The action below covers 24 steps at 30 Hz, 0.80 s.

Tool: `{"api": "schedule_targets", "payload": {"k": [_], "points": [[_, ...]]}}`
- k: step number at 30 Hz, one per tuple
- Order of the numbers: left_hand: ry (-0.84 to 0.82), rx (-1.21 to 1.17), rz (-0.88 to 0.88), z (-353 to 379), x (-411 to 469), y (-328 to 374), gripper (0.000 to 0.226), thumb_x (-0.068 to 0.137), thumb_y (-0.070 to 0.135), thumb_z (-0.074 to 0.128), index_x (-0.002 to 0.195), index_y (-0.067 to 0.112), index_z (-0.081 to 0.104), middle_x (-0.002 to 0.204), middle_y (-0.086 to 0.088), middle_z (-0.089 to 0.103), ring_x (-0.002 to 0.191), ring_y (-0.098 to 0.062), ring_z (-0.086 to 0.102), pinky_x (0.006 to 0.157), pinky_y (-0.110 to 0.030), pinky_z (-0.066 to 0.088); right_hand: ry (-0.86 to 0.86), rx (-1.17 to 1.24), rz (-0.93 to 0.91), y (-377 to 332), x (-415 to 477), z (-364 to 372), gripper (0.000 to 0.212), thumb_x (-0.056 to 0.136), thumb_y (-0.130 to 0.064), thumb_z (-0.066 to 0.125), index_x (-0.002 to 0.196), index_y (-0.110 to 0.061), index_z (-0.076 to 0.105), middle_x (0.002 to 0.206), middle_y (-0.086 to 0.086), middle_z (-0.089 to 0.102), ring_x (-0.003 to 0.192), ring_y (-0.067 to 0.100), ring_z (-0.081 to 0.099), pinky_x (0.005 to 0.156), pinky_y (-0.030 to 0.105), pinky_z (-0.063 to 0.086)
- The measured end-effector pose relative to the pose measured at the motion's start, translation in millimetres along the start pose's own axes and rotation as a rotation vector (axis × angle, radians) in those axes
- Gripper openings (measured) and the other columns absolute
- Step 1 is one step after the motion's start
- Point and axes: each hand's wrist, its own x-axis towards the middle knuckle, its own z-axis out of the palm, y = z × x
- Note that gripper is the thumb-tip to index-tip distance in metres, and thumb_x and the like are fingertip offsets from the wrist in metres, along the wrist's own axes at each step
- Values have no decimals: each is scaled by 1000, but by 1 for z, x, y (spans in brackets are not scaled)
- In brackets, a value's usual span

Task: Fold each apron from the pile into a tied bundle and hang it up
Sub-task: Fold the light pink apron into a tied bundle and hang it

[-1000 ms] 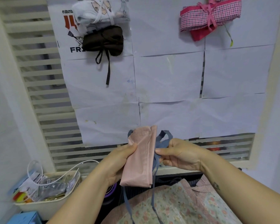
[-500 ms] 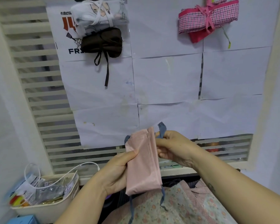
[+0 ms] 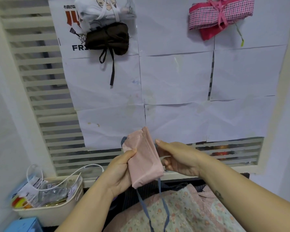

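Note:
A folded pink apron point(image 3: 143, 158) stands upright in front of me, its blue-grey straps point(image 3: 146, 210) dangling below. My left hand point(image 3: 119, 173) grips its left edge, thumb on the front. At the apron's right edge my right hand point(image 3: 176, 158) has its fingers curled behind the fold; whether they pinch a strap there is hidden. On the papered wall hang three tied bundles: a white one point(image 3: 104, 10), a dark brown one point(image 3: 108, 38) with a trailing tie, and a pink checked one point(image 3: 219, 14).
A floral apron pile point(image 3: 187, 213) lies below my hands. A cream basket point(image 3: 47, 213) with packets and a white cable sits lower left, a blue box point(image 3: 23, 225) beside it. A slatted window panel point(image 3: 40, 81) backs the paper sheets.
The pink apron rose slightly and its bottom swung to the right. My right hand moved in behind its right edge, and the strap loop that stuck out beside the top is now hidden.

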Motion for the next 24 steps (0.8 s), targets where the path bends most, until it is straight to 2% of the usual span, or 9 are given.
{"api": "schedule_targets", "payload": {"k": [2, 5, 8, 10, 14, 17, 20, 22, 24], "points": [[8, 32, 17, -2, 0, 0, 54, 80, 18, 57, 129, -4, 50, 123, -24, 62, 116, -34, 59, 100, -47, 44, -17, -114, -30, 0, 1, -1, 24, 96, -30, 54, 98, -9, 66, 79, -3, 59, 53, 5, 37, 52, 18, 30], [1, 65, 36, -1, -1, 0, 50, 80, 18, 56, 125, -5, 53, 118, -23, 65, 110, -31, 62, 95, -44, 46, 16, -222, -100, -1, 4, -1, 19, 96, -12, 53, 97, -5, 71, 76, -3, 60, 56, 4, 42, 54, 17, 33], [2, 94, 60, 0, -1, -2, 52, 83, 21, 56, 128, -5, 51, 123, -22, 63, 119, -32, 57, 106, -46, 40, 42, -269, -143, 3, 6, -3, 17, 92, -11, 60, 92, -2, 74, 90, 16, 70, 78, 17, 57, 76, 30, 42], [30, 118, 108, 2, 0, -4, 46, 89, 19, 53, 127, -6, 52, 121, -20, 64, 117, -31, 59, 103, -44, 42, 55, -237, -161, 5, 6, -4, 16, 90, -10, 61, 86, -4, 75, 96, 22, 70, 86, 25, 57, 84, 38, 42], [60, 124, 221, 10, -1, -6, 35, 97, 16, 47, 125, -4, 53, 118, -19, 66, 113, -28, 61, 94, -39, 47, 84, -84, -196, 8, 6, 1, 18, 92, -5, 57, 86, -3, 73, 87, 13, 72, 78, 18, 67, 74, 25, 54], [93, 93, 289, 16, -1, -7, 33, 97, 15, 47, 124, -3, 55, 112, -15, 69, 104, -22, 65, 87, -34, 51, 46, 25, -168, 11, 4, 7, 23, 94, -10, 54, 98, 6, 69, 101, 23, 69, 87, 23, 64, 78, 30, 53], [93, 67, 329, 21, 0, -9, 30, 98, 16, 46, 123, 1, 55, 109, -10, 70, 94, -15, 69, 73, -26, 53, -3, 257, -115, 14, 1, 10, 27, 96, -6, 44, 105, 8, 65, 103, 21, 67, 89, 25, 64, 75, 33, 55], [116, 44, 352, 23, 2, -10, 32, 99, 17, 45, 126, 2, 53, 115, -12, 67, 100, -17, 67, 76, -28, 52, -58, 428, -72, 18, -2, 12, 29, 95, -8, 38, 104, 3, 63, 98, 18, 69, 85, 26, 68, 71, 38, 57], [141, 46, 378, 24, 5, -13, 35, 99, 19, 44, 129, 1, 51, 118, -14, 66, 104, -20, 65, 80, -31, 51, -109, 529, -36, 22, -4, 15, 33, 89, -15, 37, 106, -1, 62, 103, 19, 68, 92, 31, 65, 81, 45, 53]]}}
